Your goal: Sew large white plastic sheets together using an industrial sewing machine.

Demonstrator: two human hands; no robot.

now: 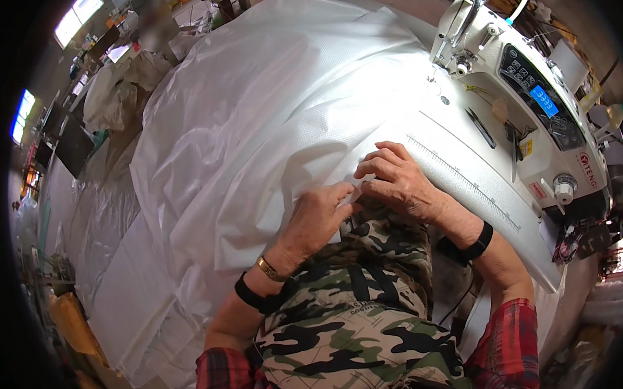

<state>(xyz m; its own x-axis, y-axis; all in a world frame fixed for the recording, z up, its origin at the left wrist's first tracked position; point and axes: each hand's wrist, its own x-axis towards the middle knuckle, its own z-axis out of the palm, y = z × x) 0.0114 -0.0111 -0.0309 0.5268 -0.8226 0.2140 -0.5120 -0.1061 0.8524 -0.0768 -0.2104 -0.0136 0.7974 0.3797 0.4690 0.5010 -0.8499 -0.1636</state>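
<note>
A large sheet of white, slightly shiny fabric [252, 117] spreads over the sewing table and falls toward my lap. My left hand [317, 219] pinches its near edge, thumb and fingers pressed together. Right beside it, my right hand [398, 180] has thumb and index finger closed on the same edge, with its other fingers curled above. The two hands almost touch at the fingertips. Beyond them on the right stands a white sewing machine [495, 53], its needle area brightly lit. Part of the fabric lies close to that needle area.
A printed ruler scale [463, 176] runs along the table's right front. Black thread snips [482, 128] and another slim dark tool [513, 150] lie by the machine. Bundled translucent plastic [112, 102] sits at the left. Over my lap is a camouflage apron [362, 320].
</note>
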